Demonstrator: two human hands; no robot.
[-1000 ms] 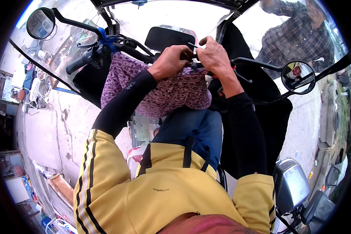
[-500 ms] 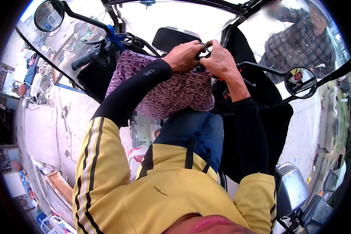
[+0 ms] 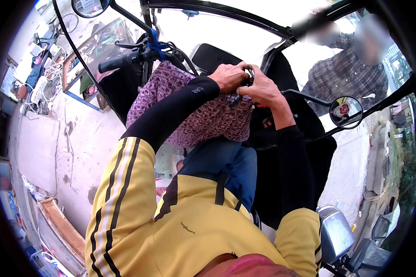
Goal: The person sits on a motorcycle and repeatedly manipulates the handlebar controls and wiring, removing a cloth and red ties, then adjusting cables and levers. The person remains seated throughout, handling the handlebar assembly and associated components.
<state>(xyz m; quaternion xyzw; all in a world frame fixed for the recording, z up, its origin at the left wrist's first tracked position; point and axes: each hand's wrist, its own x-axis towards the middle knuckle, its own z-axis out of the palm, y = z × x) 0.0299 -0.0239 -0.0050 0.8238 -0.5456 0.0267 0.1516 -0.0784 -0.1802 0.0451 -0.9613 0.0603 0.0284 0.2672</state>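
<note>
Both my hands meet in front of the vehicle's dark rectangular panel, above a purple patterned cloth bag. My left hand has its fingers bent and pinched together at the fingertips. Facing it, my right hand is closed, with thumb and forefinger around a small dark object. Fingers cover most of that object, so its kind cannot be made out. A short dark piece shows just below the right thumb. The bag sits over my knees and under my left forearm.
A handlebar grip with blue ties is at the left. A round mirror juts out at the right. Beyond the windshield stands a person in a checked shirt. A wooden frame lies on the left.
The view has shifted, so the handlebar and bag sit slightly lower in the picture. My hands stay together, with fingers slightly rearranged; the thin shiny piece between them shows less.
</note>
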